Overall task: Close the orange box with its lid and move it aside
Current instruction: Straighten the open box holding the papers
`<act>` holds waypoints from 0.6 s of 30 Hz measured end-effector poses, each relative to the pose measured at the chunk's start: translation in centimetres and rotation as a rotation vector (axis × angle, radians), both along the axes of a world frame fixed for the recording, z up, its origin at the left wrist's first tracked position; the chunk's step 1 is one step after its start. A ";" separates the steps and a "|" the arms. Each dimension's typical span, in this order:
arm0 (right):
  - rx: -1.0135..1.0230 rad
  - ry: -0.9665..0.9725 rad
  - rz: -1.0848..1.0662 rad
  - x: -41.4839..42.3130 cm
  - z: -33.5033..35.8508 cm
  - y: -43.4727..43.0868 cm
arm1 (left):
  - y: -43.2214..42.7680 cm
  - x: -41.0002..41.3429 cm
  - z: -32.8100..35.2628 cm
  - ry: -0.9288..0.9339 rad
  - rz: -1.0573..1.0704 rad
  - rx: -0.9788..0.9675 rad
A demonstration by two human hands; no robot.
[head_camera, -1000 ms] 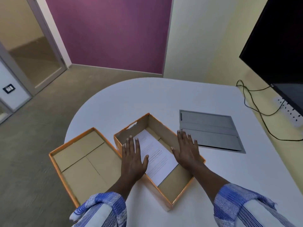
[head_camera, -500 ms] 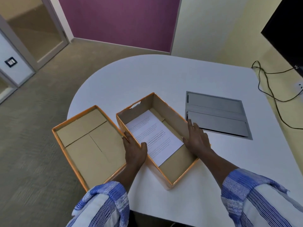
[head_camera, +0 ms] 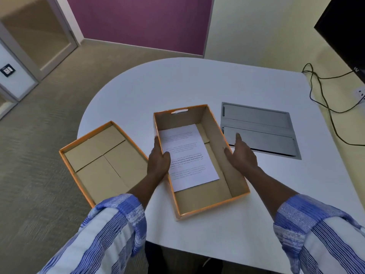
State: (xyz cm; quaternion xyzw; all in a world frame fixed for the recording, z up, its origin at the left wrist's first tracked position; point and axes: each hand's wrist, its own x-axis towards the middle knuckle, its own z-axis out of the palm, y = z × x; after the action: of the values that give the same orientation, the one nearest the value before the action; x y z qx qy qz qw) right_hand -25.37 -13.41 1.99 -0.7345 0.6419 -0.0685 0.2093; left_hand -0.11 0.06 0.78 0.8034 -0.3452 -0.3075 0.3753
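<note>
The orange box [head_camera: 207,209] stands open at the middle of the white table [head_camera: 197,86], with a printed white sheet [head_camera: 185,155] lying flat inside. Its lid [head_camera: 98,161] rests upside down to the left, partly over the table's edge. My left hand [head_camera: 158,161] grips the box's left wall, thumb inside on the sheet's edge. My right hand [head_camera: 242,157] presses on the outside of the right wall with its thumb at the rim and its fingers stretched forward.
A grey metal cable hatch [head_camera: 258,127] is set in the table just right of the box. Black cables [head_camera: 324,99] run over the table's right edge under a dark screen [head_camera: 347,26]. Carpeted floor lies to the left.
Both hands moved from lying flat in the box to its side walls. The box has turned so that its long side points more straight away from me.
</note>
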 end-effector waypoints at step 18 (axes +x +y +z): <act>0.095 -0.173 -0.311 -5.0 -2.0 7.1 | -0.6 -1.4 -0.8 0.109 -0.322 0.014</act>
State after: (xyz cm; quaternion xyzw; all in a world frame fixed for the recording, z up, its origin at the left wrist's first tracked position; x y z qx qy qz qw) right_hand -30.39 -6.30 -0.01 -0.6071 0.7298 -0.1327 0.2850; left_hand -1.48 -0.52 -0.01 0.7224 -0.4462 -0.4094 0.3337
